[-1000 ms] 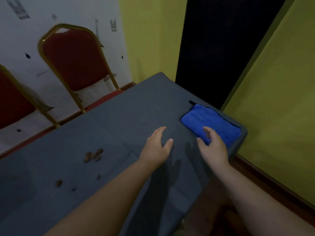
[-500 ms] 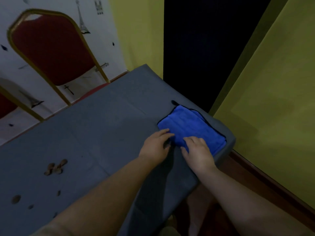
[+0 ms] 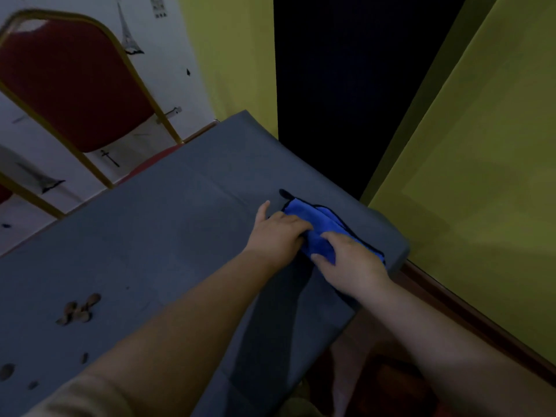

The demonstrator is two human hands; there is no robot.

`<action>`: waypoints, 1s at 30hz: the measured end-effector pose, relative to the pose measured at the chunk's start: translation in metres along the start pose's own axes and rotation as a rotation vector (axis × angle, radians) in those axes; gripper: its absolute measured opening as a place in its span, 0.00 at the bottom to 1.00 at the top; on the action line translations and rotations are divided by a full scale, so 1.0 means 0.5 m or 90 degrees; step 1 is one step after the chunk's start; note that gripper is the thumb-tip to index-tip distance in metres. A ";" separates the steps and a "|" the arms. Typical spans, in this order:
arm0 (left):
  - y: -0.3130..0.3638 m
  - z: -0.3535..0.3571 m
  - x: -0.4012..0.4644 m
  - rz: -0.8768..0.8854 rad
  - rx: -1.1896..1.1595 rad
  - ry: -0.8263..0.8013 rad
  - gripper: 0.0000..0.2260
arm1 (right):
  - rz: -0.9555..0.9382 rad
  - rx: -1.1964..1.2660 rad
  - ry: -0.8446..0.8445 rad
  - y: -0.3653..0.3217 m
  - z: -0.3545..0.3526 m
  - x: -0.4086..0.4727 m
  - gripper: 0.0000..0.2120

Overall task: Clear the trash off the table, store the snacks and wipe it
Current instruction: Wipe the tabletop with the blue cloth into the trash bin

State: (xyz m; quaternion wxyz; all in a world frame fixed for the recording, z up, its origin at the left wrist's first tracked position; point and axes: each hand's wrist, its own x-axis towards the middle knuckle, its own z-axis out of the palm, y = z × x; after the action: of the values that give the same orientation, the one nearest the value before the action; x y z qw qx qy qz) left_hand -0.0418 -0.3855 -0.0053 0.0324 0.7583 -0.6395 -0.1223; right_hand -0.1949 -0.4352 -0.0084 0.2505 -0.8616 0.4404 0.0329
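Observation:
A blue cloth [image 3: 320, 225] with a dark hem lies bunched near the right corner of the grey table [image 3: 168, 236]. My left hand [image 3: 278, 233] grips its near left edge, fingers curled into the fabric. On the cloth's near side my right hand [image 3: 350, 260] holds it too, fingers curled over the fold. Brown nut shells and crumbs [image 3: 78, 311] are scattered on the table at the lower left.
A red chair [image 3: 69, 82] with a gold frame stands behind the table's far side, against a white patterned wall. The table's right edge drops off close to a yellow wall [image 3: 481, 176] and a dark doorway [image 3: 346, 85].
Both hands have reached the cloth and closed on it; the flat cloth is now gathered up between them. The view has shifted right.

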 end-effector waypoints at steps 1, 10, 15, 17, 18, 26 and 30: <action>0.003 -0.004 0.009 0.007 0.012 -0.005 0.13 | 0.013 -0.026 0.008 -0.003 -0.003 0.005 0.26; 0.015 0.013 0.020 -0.091 -0.066 0.099 0.21 | 0.217 0.025 -0.077 0.019 0.011 0.071 0.18; -0.049 0.038 -0.068 -0.221 -0.108 0.110 0.27 | 0.170 -0.033 0.002 0.002 0.028 0.056 0.18; -0.069 0.049 -0.097 -0.255 -0.126 0.112 0.28 | 0.175 0.017 -0.005 -0.007 0.026 0.054 0.14; -0.074 0.053 -0.108 -0.267 -0.137 0.114 0.28 | 0.176 0.058 -0.017 -0.014 0.023 0.054 0.14; -0.122 0.051 -0.217 -0.324 -0.226 0.150 0.24 | 0.080 0.065 -0.029 -0.093 0.048 0.063 0.07; -0.182 0.054 -0.340 -0.380 -0.221 0.163 0.21 | 0.050 -0.175 0.051 -0.169 0.065 0.052 0.13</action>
State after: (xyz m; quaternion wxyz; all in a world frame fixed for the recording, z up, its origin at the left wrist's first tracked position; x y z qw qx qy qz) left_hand 0.0137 -0.2000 -0.0254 0.2033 0.9038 -0.3508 -0.1372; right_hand -0.1083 -0.3982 -0.0100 0.1107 -0.8704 0.4748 0.0686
